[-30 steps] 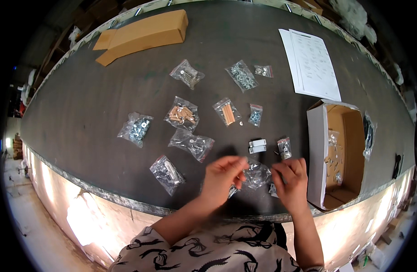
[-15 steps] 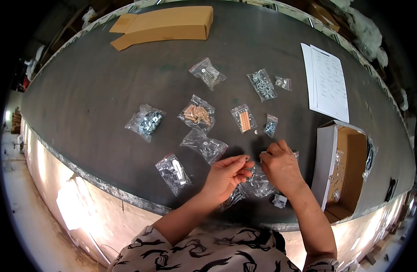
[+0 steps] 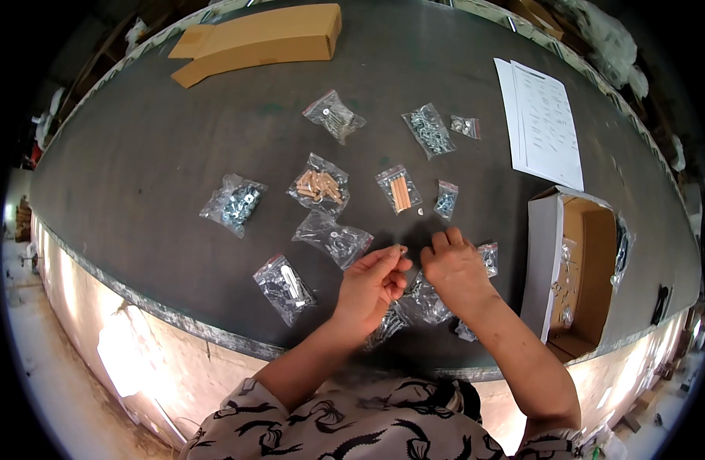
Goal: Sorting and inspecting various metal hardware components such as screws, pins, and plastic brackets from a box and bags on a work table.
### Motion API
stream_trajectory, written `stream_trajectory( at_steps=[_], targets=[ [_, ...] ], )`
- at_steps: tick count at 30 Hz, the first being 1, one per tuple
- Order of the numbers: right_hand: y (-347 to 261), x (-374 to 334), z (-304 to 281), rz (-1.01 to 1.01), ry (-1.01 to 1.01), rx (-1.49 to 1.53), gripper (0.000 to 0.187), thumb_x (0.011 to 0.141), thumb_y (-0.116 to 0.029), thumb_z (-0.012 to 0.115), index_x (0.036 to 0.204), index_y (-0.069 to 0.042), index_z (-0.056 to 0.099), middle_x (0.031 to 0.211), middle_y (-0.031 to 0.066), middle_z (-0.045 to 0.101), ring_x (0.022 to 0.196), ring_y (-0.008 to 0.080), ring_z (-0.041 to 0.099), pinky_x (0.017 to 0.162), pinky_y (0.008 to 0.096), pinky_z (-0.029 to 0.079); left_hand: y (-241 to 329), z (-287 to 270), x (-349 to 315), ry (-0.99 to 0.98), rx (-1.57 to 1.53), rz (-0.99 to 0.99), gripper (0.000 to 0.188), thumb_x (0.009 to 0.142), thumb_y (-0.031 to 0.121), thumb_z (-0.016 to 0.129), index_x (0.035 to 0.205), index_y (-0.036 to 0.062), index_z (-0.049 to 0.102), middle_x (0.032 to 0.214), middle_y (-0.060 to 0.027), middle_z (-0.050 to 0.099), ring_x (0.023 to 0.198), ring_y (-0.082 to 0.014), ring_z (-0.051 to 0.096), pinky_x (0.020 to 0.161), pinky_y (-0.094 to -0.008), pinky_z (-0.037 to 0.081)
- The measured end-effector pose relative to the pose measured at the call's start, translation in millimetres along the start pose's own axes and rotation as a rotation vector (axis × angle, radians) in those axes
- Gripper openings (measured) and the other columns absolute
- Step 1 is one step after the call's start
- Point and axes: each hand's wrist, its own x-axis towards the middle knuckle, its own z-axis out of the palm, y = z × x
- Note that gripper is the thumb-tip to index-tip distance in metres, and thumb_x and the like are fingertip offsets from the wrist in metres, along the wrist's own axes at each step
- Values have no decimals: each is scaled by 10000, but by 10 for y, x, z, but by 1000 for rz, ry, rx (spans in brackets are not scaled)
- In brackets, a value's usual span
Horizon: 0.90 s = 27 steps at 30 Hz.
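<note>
My left hand is closed in a pinch. A tiny dark piece shows at its thumb and fingertip, too small to name. Just to its right, my right hand has its fingers curled downward, and whatever they hold is hidden. Beneath and between the hands lie clear plastic bags of metal hardware, partly covered by them. A small bag of fittings pokes out beside the right hand. Nearest the left hand on its far side is a clear bag with a few metal parts.
Farther out lie bags of wooden dowels, longer wooden dowels, screws and blue-silver fittings. A bag with white strips is at left. An open box, paper sheets and a flat carton also lie on the dark table.
The whole view has shifted slightly, so the table items appear farther left and up. My hands have come a little closer together. The left still pinches the tiny piece.
</note>
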Motion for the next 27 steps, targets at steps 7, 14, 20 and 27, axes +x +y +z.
stream_trajectory(
  at_steps=[7,14,20,27],
  targets=[
    [-118,23,-22,47,-52,-51,113,645,-60,640,752,-27,633,832,108,575,853,244,552,688,322,508,7,-28,-10,14,-11,41,146,897,152,576,976,40,625,803,-43,644,588,-101,552,507,-207,392],
    [-53,60,-36,80,-171,-108,149,686,-73,625,820,-12,646,868,109,570,870,244,552,672,312,513,63,24,67,31,-27,65,142,899,153,571,978,49,627,805,-38,643,600,-101,550,522,-200,396],
    [-183,143,-61,-6,-92,-101,142,707,-90,595,817,-18,648,877,120,568,880,261,550,702,324,515,138,-77,-77,89,-24,173,136,884,163,593,955,52,627,797,-37,637,598,-87,542,515,-205,422],
    [8,-50,-57,-5,-369,-109,233,753,-104,602,956,10,620,1061,178,543,1043,357,532,808,384,515,-146,-53,-7,15,-20,33,213,893,222,595,1001,39,597,843,-38,618,617,-79,555,482,-199,411]
  ],
)
